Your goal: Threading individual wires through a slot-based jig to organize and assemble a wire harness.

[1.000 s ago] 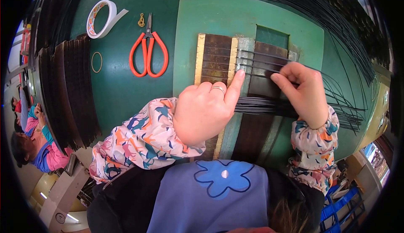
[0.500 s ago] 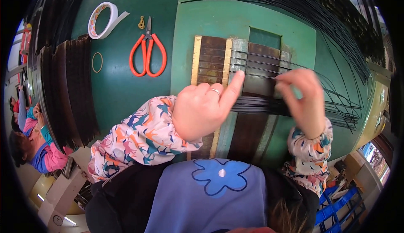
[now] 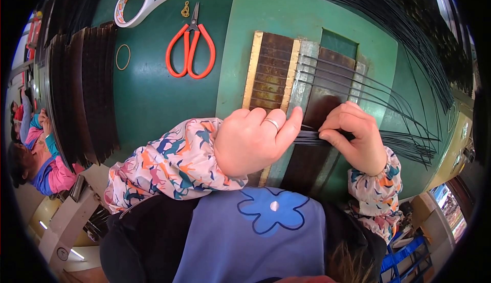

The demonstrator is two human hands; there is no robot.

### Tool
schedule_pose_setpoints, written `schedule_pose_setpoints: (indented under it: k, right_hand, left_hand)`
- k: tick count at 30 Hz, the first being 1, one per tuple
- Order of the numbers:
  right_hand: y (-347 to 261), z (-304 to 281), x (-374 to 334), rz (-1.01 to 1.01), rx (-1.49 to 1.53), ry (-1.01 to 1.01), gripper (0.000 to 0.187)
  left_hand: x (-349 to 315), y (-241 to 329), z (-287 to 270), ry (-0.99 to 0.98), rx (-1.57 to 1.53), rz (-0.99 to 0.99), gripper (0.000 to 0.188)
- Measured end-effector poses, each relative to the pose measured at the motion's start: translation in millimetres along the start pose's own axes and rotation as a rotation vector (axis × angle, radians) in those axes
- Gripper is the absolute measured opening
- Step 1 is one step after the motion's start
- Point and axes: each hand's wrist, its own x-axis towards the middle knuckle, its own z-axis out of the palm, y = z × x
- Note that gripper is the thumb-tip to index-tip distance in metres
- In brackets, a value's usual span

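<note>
My left hand [image 3: 261,139] lies over the left end of a bundle of thin black wires [image 3: 309,138]. Its fingers are curled and the index points up and right; the thumb is hidden. Close beside it, my right hand [image 3: 353,134] pinches at the top of this bundle with thumb and forefinger, on what looks like a single wire. Above both hands a few separated black wires [image 3: 332,71] run across a dark jig plate [image 3: 327,99], spaced apart, their left ends at a brass-coloured notched strip [image 3: 292,65]. A second such strip [image 3: 252,73] stands further left.
Orange-handled scissors [image 3: 191,53], a tape roll [image 3: 135,4], a small yellow band [image 3: 185,9] and a thin rubber band [image 3: 123,57] lie on the green table. Dark strips [image 3: 84,94] are stacked left; a long wire bundle [image 3: 368,12] lies far right. Another person [image 3: 48,165] sits left.
My right hand has come down and left from the separated wires to the bundle, its fingers closing into a pinch. The whole view has shifted slightly; my left hand stays by the bundle.
</note>
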Motion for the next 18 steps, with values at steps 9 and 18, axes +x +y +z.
schedule_pose_setpoints:
  k: [9, 18]
  right_hand:
    - [3.6, -11.3, -11.9, 0.095, -0.117, 0.234, 0.008]
    - [16.0, -2.0, -3.9, 0.091, -0.221, 0.281, 0.008]
  left_hand:
    - [-2.6, -2.8, 2.4, 0.028, 0.049, -0.038, 0.036]
    - [0.4, -4.9, 6.1, 0.057, 0.042, -0.041, 0.034]
